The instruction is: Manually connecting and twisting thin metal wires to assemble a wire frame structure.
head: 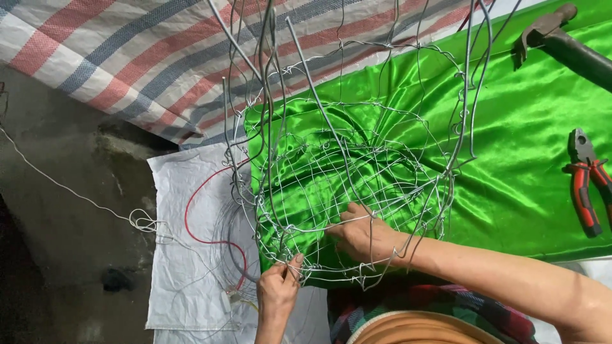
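While the left hand (278, 290) pinches the wire basket's (347, 172) rim, the right hand (363, 234) reaches inside, fingers pinching its mesh over green cloth (523, 127).

Makeshift floor workshop: pliers (585, 191), hammer (561, 38), tarp (127, 51), concrete floor (51, 210).

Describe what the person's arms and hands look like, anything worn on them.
Both are bare: the left hand and right hand wear no gloves, rings or watch that shows. The right forearm is uncovered, no sleeve in view. Only the left wrist shows, also bare.
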